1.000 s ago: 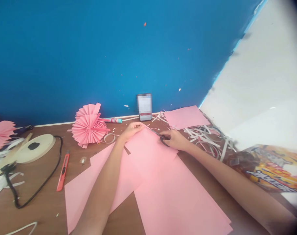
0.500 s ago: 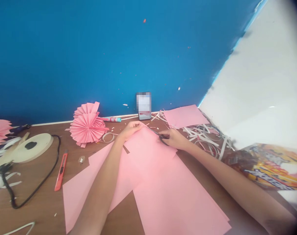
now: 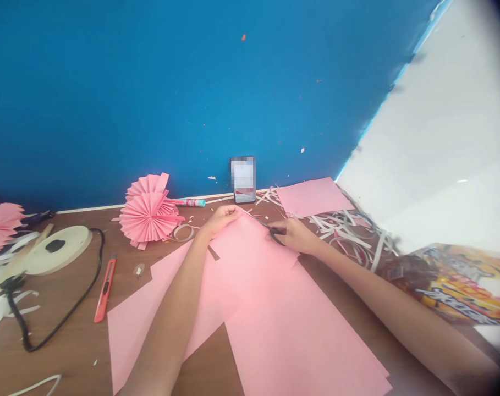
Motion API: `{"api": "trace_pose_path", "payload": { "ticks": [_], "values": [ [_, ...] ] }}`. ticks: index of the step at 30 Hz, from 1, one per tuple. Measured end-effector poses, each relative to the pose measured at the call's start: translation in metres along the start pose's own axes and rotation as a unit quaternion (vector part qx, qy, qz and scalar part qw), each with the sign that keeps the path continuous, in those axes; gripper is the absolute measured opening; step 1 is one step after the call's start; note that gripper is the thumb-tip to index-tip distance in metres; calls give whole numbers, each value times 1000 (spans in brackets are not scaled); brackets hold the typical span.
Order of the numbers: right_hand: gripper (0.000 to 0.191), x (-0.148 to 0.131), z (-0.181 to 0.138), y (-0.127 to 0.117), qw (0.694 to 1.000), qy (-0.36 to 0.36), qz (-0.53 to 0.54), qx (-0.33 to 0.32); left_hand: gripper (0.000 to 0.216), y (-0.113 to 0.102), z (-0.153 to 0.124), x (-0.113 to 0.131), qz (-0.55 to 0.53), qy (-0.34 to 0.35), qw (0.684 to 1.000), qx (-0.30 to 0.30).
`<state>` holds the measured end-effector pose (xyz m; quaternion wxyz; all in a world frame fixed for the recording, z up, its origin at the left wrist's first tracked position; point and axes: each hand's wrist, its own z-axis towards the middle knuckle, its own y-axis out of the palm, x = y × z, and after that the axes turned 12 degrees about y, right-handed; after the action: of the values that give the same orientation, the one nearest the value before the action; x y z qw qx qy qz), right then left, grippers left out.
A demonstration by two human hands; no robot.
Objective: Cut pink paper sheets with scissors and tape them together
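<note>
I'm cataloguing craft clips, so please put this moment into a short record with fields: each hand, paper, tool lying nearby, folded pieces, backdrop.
Left hand: the left hand pinches the far edge of a pink sheet
Right hand: the right hand holds dark-handled scissors at that edge
Paper: other pink sheets overlap on the brown table
Tool nearby: red cutter, left of the sheets
Folded pieces: pink pleated fans, back left
Backdrop: phone upright by a blue wall
</note>
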<state>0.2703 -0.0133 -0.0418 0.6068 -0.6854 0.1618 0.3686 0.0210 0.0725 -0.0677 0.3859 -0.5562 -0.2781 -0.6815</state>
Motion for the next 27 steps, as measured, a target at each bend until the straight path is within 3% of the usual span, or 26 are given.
{"api": "trace_pose_path", "payload": {
  "ticks": [27],
  "values": [
    [18, 3, 2, 16, 997, 12, 73, 19, 32, 8, 4, 1, 40, 18, 999, -21]
  ]
}}
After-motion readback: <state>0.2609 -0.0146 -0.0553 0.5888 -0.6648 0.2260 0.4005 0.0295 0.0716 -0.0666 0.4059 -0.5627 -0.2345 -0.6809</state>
